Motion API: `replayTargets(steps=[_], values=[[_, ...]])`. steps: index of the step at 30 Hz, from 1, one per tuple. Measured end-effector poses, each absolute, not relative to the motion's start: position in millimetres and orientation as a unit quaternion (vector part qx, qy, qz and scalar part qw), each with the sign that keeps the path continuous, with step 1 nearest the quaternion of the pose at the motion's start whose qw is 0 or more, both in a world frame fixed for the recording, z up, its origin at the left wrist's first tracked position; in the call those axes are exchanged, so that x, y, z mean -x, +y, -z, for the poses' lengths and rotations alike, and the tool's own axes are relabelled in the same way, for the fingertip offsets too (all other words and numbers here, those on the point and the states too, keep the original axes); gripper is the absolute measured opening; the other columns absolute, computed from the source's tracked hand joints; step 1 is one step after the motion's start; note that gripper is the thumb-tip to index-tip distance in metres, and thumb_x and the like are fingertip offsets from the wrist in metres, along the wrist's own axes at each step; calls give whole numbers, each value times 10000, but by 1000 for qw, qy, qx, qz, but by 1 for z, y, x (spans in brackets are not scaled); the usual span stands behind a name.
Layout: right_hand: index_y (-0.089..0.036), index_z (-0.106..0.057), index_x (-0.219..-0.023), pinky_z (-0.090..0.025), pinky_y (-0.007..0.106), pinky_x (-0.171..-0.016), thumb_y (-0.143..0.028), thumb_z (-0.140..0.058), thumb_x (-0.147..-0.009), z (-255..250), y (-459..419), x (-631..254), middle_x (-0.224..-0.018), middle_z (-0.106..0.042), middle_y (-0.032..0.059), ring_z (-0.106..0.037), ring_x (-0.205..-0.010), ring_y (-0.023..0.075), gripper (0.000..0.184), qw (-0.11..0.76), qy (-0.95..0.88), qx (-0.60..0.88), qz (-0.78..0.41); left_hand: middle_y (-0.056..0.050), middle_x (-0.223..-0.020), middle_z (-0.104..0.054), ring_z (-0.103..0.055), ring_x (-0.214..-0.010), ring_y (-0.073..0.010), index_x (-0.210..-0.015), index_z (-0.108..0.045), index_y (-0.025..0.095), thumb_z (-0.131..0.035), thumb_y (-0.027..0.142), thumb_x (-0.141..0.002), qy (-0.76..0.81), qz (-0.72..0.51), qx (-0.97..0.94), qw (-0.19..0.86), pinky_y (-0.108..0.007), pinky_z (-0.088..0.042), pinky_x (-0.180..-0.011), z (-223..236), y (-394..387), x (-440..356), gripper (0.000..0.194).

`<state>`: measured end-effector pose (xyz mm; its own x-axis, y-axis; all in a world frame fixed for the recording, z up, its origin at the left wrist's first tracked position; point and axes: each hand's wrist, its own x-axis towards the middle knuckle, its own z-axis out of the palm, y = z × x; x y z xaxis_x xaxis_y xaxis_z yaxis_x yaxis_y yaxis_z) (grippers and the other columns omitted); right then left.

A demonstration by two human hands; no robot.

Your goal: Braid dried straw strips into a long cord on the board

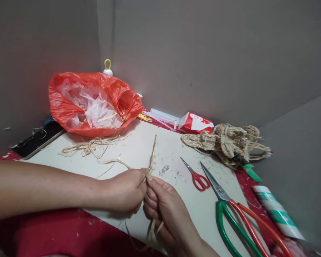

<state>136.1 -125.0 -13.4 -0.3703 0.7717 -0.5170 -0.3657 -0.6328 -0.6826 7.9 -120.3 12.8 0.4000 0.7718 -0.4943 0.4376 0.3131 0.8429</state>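
Straw-coloured braid [153, 157] is pinched in the grip of the left hand [127, 189] and the right hand [167, 203], which meet above the pale surface [139, 142], loose strands hanging below. Beyond the hands, a bundle of loose fibre [88, 147] lies in front of an open red plastic bag [57, 101] holding crumpled whitish plastic and straw scraps. Right of the bag sits a red-and-white packet [195, 122]; its contents cannot be made out.

A thin, straw-coloured braid [153, 151], closely plaited and narrowing to its far tip, stretches nearly straight forward from the grip [147, 176]; its loose, flat strands [152, 228] dangle on the near side of the grip, unplaited and slightly curled
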Motion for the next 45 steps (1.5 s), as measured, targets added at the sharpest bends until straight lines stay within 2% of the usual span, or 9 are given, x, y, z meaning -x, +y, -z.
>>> replayTargets(steps=[3,6,9,12,14,18,28,39,45], values=[[-192,-354,-586,-105,163,-351,-418,-724,-693,14,-127,-135,-427,-248,-129,-135,-368,10,446,365,-246,434,-786,17,-543,-518,-501,-475,-123,-1055,-468,126,-340,304,-881,538,-169,-592,575,-206,-414,-451,-11,-131,-9,280],[-174,-458,-645,-99,160,-349,-417,-724,-693,14,-124,-135,-427,-247,-135,-126,-369,9,363,366,-258,427,-786,19,-594,-569,-516,-498,-121,-1180,-458,145,-388,300,-865,522,-138,-630,558,-210,-406,-496,-27,-134,3,358],[-160,-523,-709,-64,156,-352,-398,-738,-678,14,-121,-136,-433,-206,-147,-87,-382,8,323,353,-255,423,-794,-4,-673,-603,-540,-601,-131,-985,-612,166,-423,292,-847,536,-167,-708,428,-225,-406,-596,-49,-127,21,266],[-155,-531,-712,-69,151,-356,-394,-745,-670,12,-118,-138,-436,-216,-144,-102,-383,6,324,333,-251,424,-804,-36,-854,-636,-561,-788,-161,-974,-620,163,-427,263,-838,550,-245,-734,314,-256,-402,-752,-52,-112,30,256],[-156,-528,-715,-72,149,-360,-388,-742,-676,10,-117,-138,-442,-222,-140,-108,-388,7,318,327,-250,424,-807,-35,-876,-629,-554,-796,-158,-965,-607,159,-421,254,-834,521,-220,-725,394,-257,-405,-753,-40,-101,27,247],[-163,-510,-712,-75,160,-363,-383,-682,-748,11,-113,-143,-449,-220,-133,-98,-394,17,282,298,-272,408,-819,15,-673,-535,-490,-632,-114,-751,-539,159,-373,270,-853,463,-180,-649,577,-232,-409,-650,-9,-90,16,224],[-164,-538,-716,-77,207,-388,-483,-551,-849,19,-97,-166,-433,-263,-105,-164,-393,48,346,169,-443,432,-767,19,-707,-581,-489,-658,-97,-778,-641,155,-363,185,-852,424,-151,-676,584,-222,-392,-697,-3,-86,22,290],[-180,-539,-710,-67,207,-386,-533,-548,-825,19,-99,-164,-411,-249,-114,-156,-371,51,371,164,-467,460,-737,-11,-712,-620,-488,-647,-99,-685,-611,144,-408,207,-837,397,-168,-591,682,-219,-385,-681,1,-81,21,261],[-169,-571,-709,-89,201,-370,-532,-537,-831,28,-99,-164,-409,-258,-112,-166,-361,49,384,176,-481,468,-720,-48,-793,-660,-563,-737,-122,-714,-594,136,-418,368,-893,379,-171,-592,691,-238,-414,-732,6,-79,22,342]])
